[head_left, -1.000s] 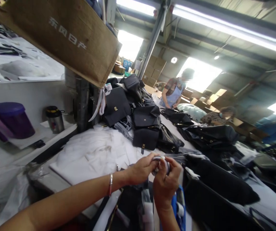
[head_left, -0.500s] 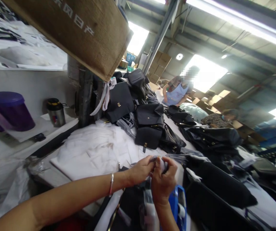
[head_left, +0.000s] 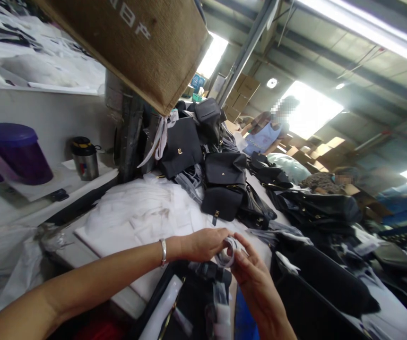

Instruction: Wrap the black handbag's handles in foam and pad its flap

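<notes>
My left hand (head_left: pixel 203 243) pinches a small whitish loop of tape or strap (head_left: pixel 227 251) low in the middle of the view. My right hand (head_left: pixel 253 271) meets it from the right, its fingers closed on the same loop. A silver bangle (head_left: pixel 163 251) sits on my left wrist. Both hands hover over a dark bag (head_left: pixel 192 288) lying at the table's near edge. A heap of white fabric sheets (head_left: pixel 142 212) lies just left of my hands.
Black handbags (head_left: pixel 222 184) are piled down the long table. A brown cardboard box (head_left: pixel 146 42) overhangs at top left. On a left shelf stand a purple tub (head_left: pixel 12 153) and a steel flask (head_left: pixel 84 158). Two people (head_left: pixel 265 134) work at the far end.
My view has tilted so the scene sits higher and to the right. My hands dropped slightly, and my right hand turned palm-up with the loop now showing between the fingers.
</notes>
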Tool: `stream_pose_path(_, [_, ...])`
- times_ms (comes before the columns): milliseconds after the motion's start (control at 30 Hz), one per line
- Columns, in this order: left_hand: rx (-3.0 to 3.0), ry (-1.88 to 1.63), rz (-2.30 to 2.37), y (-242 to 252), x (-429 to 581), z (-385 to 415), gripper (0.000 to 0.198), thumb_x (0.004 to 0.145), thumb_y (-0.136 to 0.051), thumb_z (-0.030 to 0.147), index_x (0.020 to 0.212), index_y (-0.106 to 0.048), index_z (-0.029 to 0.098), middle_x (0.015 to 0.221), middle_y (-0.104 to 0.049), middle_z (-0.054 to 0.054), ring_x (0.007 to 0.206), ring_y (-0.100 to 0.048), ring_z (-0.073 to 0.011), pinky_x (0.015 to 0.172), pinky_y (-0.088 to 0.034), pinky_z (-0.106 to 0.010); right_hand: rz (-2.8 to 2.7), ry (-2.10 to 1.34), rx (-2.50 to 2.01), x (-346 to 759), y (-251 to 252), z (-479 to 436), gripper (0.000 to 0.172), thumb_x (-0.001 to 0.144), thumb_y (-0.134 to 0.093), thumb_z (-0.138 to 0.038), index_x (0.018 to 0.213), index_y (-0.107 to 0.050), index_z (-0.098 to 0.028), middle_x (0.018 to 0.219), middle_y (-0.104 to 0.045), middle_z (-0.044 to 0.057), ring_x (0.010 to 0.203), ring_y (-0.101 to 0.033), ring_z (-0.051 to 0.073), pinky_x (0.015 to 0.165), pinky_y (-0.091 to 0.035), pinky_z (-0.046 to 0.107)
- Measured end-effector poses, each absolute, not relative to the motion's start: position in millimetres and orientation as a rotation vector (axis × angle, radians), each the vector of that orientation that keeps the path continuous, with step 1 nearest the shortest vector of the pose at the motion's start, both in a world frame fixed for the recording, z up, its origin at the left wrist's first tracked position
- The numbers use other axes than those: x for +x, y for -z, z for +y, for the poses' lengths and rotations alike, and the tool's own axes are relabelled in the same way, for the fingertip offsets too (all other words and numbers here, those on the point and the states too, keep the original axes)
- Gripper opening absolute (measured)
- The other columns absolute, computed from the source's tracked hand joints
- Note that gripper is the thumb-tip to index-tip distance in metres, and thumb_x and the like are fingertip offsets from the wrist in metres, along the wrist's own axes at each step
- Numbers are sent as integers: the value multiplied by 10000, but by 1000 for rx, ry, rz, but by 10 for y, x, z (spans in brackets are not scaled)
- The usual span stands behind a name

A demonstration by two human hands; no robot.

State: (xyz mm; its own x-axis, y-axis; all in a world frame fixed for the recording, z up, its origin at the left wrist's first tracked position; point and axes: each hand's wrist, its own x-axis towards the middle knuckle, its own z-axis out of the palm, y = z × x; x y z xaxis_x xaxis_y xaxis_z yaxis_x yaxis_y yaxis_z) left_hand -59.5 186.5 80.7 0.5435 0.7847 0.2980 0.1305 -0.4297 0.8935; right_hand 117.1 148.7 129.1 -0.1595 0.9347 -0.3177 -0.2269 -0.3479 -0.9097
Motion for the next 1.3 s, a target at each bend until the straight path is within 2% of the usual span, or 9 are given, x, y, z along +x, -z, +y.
stream_pose_path(167, [1618, -1088, 770, -715, -483, 1597, 398, 1028, -280, 361, 1355, -363, 151, 1208, -601, -120, 1086, -592, -205, 926, -474, -305, -779, -1584, -1122, 1061, -1168, 1392, 658, 709, -829, -254, 1296, -532, -265, 992, -730, 31, 835, -694, 134, 780, -539, 235])
stream_pose_path(333, [1607, -1050, 864, -558, -470, 1574, 314, 1005, -327, 312, 1244, -439, 143, 973, -639, -82, 829, -611, -174, 725, -495, -269, -951, -1474, -1123, 977, -1006, 1237, 595, 742, -800, -293, 1275, -534, -284, 1126, -696, 48, 1006, -659, 192, 853, -523, 292])
stream_pose_path(433, [1743, -969, 845, -501, -560, 1689, 269, 884, -506, 194, 1148, -517, 143, 819, -617, -39, 713, -576, -176, 695, -483, -290, -1058, -1566, -1172, 1020, -996, 1197, 622, 748, -799, -319, 1301, -518, -265, 968, -697, 32, 757, -637, 130, 658, -504, 222])
stream_pose_path(533, [1852, -926, 798, -485, -627, 1746, 410, 761, -612, 128, 1165, -544, 142, 963, -632, -88, 852, -597, -240, 829, -477, -374, -991, -1713, -1175, 1099, -1040, 1240, 674, 751, -797, -354, 1335, -489, -219, 607, -539, -67, 437, -342, 18, 433, -284, 138])
stream_pose_path(633, [1836, -947, 776, -471, -624, 1716, 414, 822, -563, 145, 1235, -519, 150, 1147, -603, -126, 1030, -581, -266, 949, -436, -400, -939, -1724, -1205, 1107, -1081, 1292, 678, 716, -826, -332, 1302, -509, -210, 612, -521, -74, 424, -247, -7, 415, -193, 127])
stream_pose_path(833, [1652, -954, 784, -334, -555, 1627, 381, 1024, -255, 360, 1222, -456, 105, 981, -647, -117, 810, -636, -179, 711, -519, -281, -1091, -1419, -1230, 913, -985, 1175, 649, 791, -753, -349, 1365, -454, -291, 919, -683, 16, 724, -608, 128, 641, -489, 224])
stream_pose_path(967, [1720, -904, 816, -261, -596, 1668, 225, 976, -373, 267, 1070, -509, 115, 856, -629, -82, 732, -611, -187, 670, -507, -296, -1237, -1403, -1264, 918, -803, 1093, 581, 798, -740, -378, 1311, -493, -262, 1103, -674, 60, 837, -631, 166, 726, -509, 277])
stream_pose_path(1133, [1938, -836, 757, -312, -633, 1744, 248, 783, -607, 131, 1027, -566, 151, 1027, -616, -120, 1032, -561, -286, 976, -419, -421, -1099, -1711, -1300, 1163, -780, 1203, 703, 797, -746, -407, 1388, -420, -212, 552, -516, -80, 411, -341, 36, 438, -259, 165])
stream_pose_path(1300, [1875, -874, 810, -279, -574, 1678, 309, 878, -486, 157, 1184, -512, 126, 1152, -608, -140, 1098, -566, -257, 1002, -421, -385, -806, -1818, -1222, 1157, -812, 1280, 628, 722, -822, -324, 1277, -552, -210, 650, -489, -85, 416, -184, -26, 430, -194, 150])
